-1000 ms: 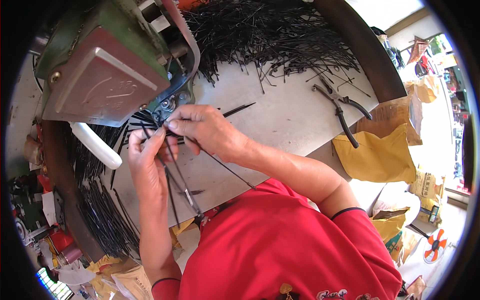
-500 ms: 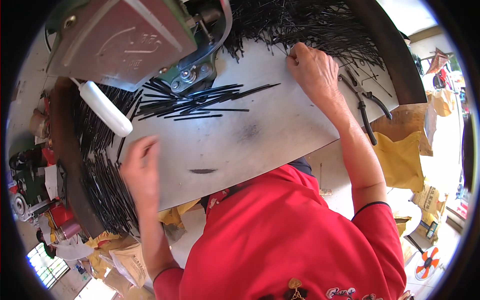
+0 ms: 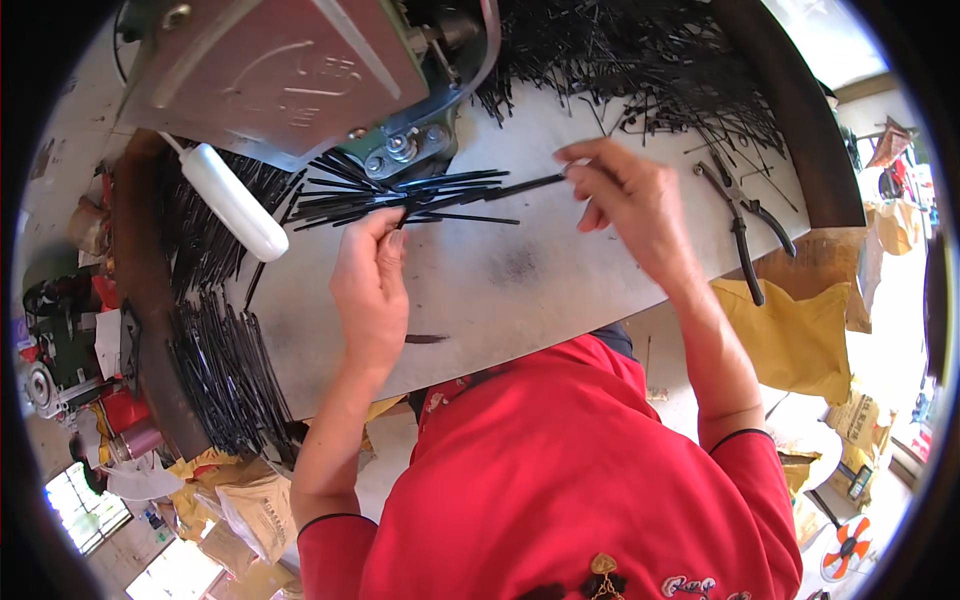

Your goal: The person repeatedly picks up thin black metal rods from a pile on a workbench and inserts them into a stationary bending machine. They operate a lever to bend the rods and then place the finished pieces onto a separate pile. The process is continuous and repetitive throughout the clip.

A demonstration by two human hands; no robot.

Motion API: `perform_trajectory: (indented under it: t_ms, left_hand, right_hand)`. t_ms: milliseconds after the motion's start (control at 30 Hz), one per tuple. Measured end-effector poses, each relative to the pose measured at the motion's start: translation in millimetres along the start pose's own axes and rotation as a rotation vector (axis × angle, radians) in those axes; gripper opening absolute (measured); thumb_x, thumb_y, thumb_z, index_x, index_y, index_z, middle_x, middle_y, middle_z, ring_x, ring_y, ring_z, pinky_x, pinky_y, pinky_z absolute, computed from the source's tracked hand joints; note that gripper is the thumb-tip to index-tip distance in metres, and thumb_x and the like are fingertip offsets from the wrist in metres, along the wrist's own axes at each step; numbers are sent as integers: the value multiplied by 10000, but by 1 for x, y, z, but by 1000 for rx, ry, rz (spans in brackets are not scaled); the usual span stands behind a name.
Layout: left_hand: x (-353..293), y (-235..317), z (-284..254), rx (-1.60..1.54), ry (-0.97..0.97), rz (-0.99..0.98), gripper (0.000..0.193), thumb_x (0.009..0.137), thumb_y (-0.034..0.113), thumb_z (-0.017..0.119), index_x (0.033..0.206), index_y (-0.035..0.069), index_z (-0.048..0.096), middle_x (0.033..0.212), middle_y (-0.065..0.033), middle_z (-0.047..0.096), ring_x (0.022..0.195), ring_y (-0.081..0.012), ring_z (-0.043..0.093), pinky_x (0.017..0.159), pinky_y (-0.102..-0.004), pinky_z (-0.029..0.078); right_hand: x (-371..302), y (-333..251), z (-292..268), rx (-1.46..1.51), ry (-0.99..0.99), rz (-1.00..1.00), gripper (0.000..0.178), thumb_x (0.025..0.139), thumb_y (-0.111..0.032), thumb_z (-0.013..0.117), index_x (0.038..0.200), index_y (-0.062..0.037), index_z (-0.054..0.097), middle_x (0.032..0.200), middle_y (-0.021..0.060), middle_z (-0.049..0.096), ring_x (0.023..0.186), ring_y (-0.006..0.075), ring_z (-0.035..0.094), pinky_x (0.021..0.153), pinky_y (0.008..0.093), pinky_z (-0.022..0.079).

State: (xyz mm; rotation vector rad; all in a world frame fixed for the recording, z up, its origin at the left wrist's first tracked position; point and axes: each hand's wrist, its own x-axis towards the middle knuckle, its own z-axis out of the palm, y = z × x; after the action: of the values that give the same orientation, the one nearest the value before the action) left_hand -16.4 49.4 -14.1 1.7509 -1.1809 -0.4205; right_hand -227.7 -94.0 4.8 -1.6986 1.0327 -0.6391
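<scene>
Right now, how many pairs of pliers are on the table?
1. The pliers lie at the right end of the table, right of the right hand. More could be hidden under the heaped rods.

Your bare left hand covers part of the loose bunch of thin black rods; whether it pinches any cannot be determined. Your bare right hand hides the right end of one straight black rod; its grip is likewise unclear. The upper edge cuts off the green machine with a reddish metal cover and the tangled heap of bent black rods. The lower edge cuts off your red short-sleeved shirt.
</scene>
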Motion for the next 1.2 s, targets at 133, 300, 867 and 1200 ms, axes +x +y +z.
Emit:
perform_trajectory:
  t_ms: [133,300,867,1200]
  left_hand:
    - [11,1,-4,-523,-35,-315,174,963,99,483,1100,27,562,900,-32,613,747,-70,521,685,-219,435]
    - [15,11,-11,-711,-51,-407,242,929,31,499,1160,25,570,978,-57,636,877,-103,586,821,-238,459]
    - [42,12,-2,-639,6,-352,272,885,42,571,1154,4,579,849,11,595,714,-42,521,655,-205,478]
    - [22,12,-17,-861,-259,-415,259,901,147,589,1092,-25,552,943,-86,653,811,-106,590,704,-233,471]
  right_hand:
    - [-2,-22,39,-42,-89,-173,181,865,-104,608,1029,-35,641,722,98,626,564,202,632,537,313,506]
    - [7,-34,63,-148,-75,-428,170,850,-77,600,1012,-35,625,789,177,639,714,360,627,620,388,515]
    - [20,-24,89,-552,72,-526,161,822,-102,557,983,-92,558,651,101,621,524,316,608,456,411,466]
    - [22,-22,85,-500,-64,-492,170,813,-82,571,981,-69,588,691,120,644,578,299,629,504,373,480]
